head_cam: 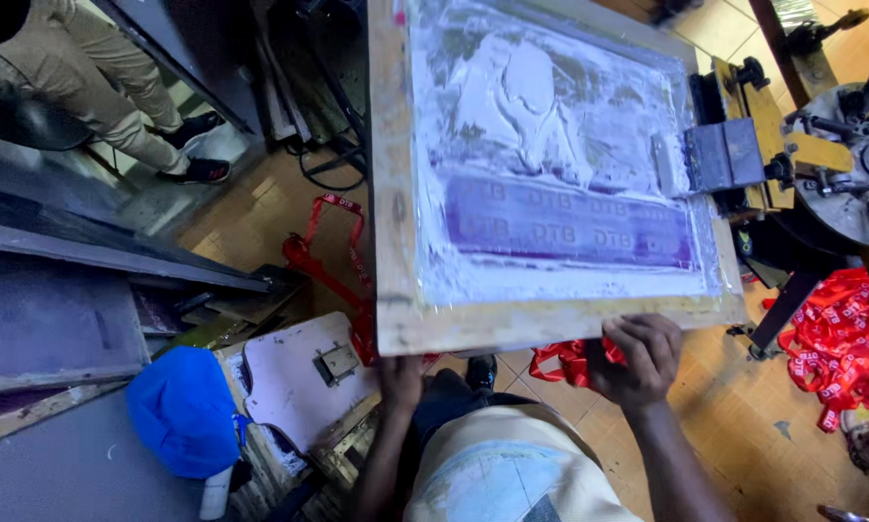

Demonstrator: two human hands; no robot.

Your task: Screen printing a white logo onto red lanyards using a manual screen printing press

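A wooden-framed printing screen (393,174) smeared with white ink fills the middle of the view, clamped at its right side by a metal arm (724,155). My right hand (637,356) grips the frame's near edge and a bunch of red ribbon (568,358) that hangs below it. Under the frame's near left corner is my left hand (401,379), partly hidden by the frame. What it holds cannot be made out.
A pile of red ribbons (840,343) lies on the floor at right, more red ribbon (328,261) at centre left. A blue cap (185,411) and a white pallet board (294,382) sit at lower left. Another person's legs (115,97) stand upper left. A rotary press hub (855,164) is at right.
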